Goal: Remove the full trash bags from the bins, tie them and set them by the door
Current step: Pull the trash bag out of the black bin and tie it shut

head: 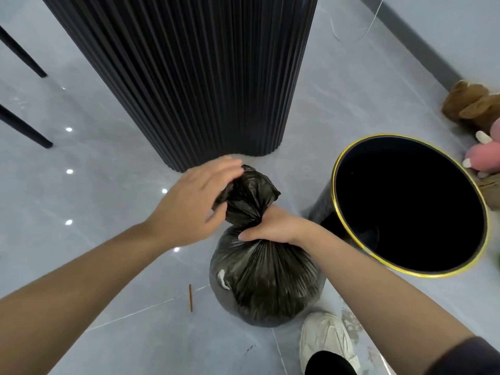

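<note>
Low in the middle of the frame, a full black trash bag [265, 280] sits on the grey tiled floor [108, 185], out of its bin. The right hand [273, 228] is wrapped tightly around the bag's gathered neck. The left hand [189, 198], blurred, closes over the loose plastic above that neck, fingers on top and thumb beneath. Just right of the bag stands the black bin [405, 201] with a gold rim, its inside dark and no liner showing. A dark fluted column [189, 77] fills the upper centre, near the bag's top. Left of the bag a thin brown stick [190, 297] lies on the floor. A white shoe [327, 339] stands just beside the bag's lower right. Plush toys [470, 104] lie at the right edge, beyond the bin.
</note>
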### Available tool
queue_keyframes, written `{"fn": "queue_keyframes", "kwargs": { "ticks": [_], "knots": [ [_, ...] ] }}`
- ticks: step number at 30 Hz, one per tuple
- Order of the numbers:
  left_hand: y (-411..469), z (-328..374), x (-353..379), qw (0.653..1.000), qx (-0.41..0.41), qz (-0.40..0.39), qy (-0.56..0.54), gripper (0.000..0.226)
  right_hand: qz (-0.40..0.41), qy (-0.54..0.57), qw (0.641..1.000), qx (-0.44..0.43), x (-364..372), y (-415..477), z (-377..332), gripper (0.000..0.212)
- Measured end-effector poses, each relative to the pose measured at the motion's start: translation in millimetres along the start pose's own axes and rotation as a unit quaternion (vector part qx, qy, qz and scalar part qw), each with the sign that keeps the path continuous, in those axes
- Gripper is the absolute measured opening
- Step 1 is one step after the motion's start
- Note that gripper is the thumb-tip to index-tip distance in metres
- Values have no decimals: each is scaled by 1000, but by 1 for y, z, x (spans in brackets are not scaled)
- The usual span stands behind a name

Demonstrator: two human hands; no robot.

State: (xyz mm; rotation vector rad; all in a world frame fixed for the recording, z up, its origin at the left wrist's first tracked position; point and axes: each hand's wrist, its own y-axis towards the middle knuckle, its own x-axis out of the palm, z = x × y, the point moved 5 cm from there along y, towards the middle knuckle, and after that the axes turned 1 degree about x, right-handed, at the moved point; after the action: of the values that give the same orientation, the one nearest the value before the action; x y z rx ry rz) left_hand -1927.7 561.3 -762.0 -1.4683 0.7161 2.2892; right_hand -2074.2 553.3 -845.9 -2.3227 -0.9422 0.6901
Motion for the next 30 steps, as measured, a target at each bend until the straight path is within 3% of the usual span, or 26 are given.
{"fn": "queue_keyframes", "kwargs": {
  "ticks": [2,4,7,10,13,16,18,19,23,25,26,28,30],
  "knots": [
    [-6,13,10,986,124,-67,87,68,1,-39,999,5,-2,0,-1,50],
    [-10,16,27,955,187,-142,184,78,-13,-91,996,18,1,0,-3,42],
    [-4,13,49,921,194,-200,273,86,-47,-172,983,33,9,0,-4,44],
    [5,12,62,940,182,-173,230,55,-61,-170,983,34,13,-1,-3,47],
    [9,10,57,963,85,-219,131,13,-45,-137,989,-8,13,0,-4,35],
    [3,3,53,946,-24,-304,110,14,-4,-131,988,-77,10,-2,-9,26],
    [1,0,49,945,-67,-316,48,19,24,-131,984,-120,8,-3,-10,7],
    [0,-3,48,943,-84,-323,18,24,34,-132,981,-140,6,-3,-9,8],
    [-7,-18,44,892,-197,-371,-168,33,58,-156,970,-180,-1,-8,-1,19],
    [-14,-27,42,849,-275,-364,-266,26,65,-170,969,-169,-3,-7,7,22],
    [-16,-29,39,845,-298,-345,-280,20,63,-172,970,-158,-3,-5,10,25],
    [-18,-34,31,913,-271,-252,-170,22,64,-173,974,-131,-3,-2,13,29],
    [-13,-16,21,976,-151,-154,8,52,72,-186,973,-115,-4,1,10,30]
  ]
}}
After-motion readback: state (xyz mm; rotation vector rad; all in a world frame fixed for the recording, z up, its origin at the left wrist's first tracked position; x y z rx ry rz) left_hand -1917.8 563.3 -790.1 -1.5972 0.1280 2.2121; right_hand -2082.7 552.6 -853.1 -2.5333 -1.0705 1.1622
